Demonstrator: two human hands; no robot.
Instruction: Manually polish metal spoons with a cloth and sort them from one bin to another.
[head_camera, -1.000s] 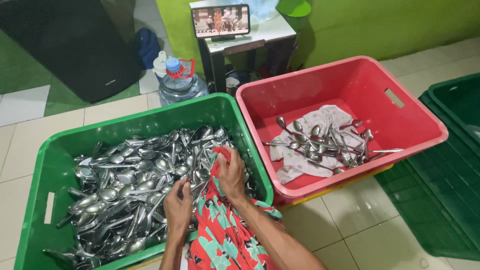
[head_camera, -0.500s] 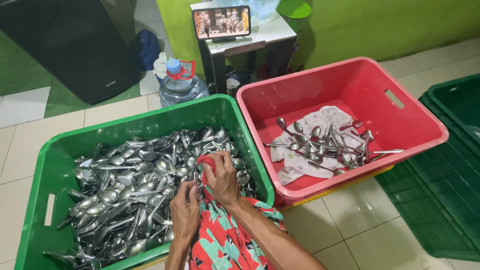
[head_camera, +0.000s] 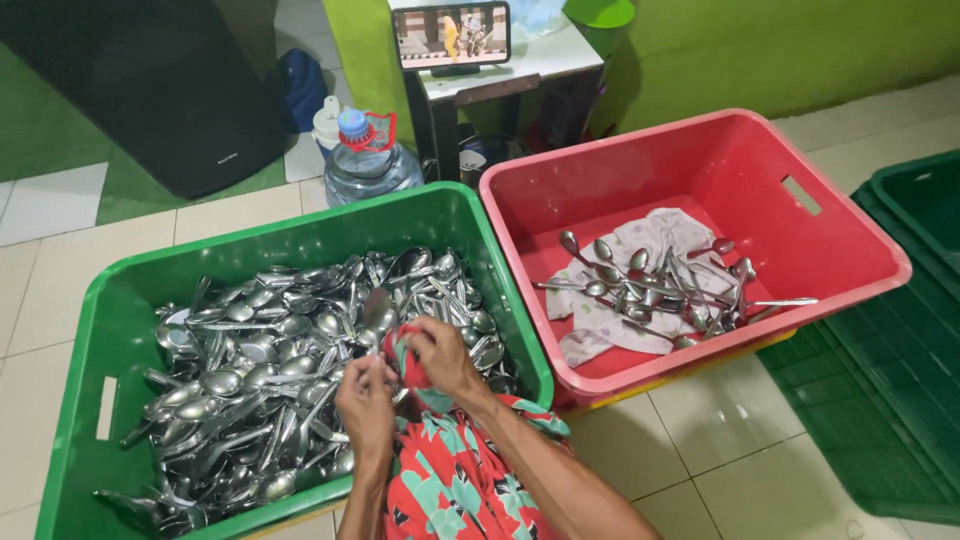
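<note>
A green crate is heaped with several metal spoons. Over its near side my left hand grips the handle of one spoon, whose bowl sticks up above my fingers. My right hand presses a red floral cloth around that spoon. The cloth hangs down towards me over the crate's front edge. To the right stands a red crate with a pale cloth on its bottom and several spoons lying on it.
A large water bottle stands behind the green crate. A small table carries a phone with a lit screen. Dark green crates sit at the right. A black box stands at the back left.
Both hands have lifted slightly out of the spoon pile. A single spoon now stands up between them with the floral cloth bunched around it.
</note>
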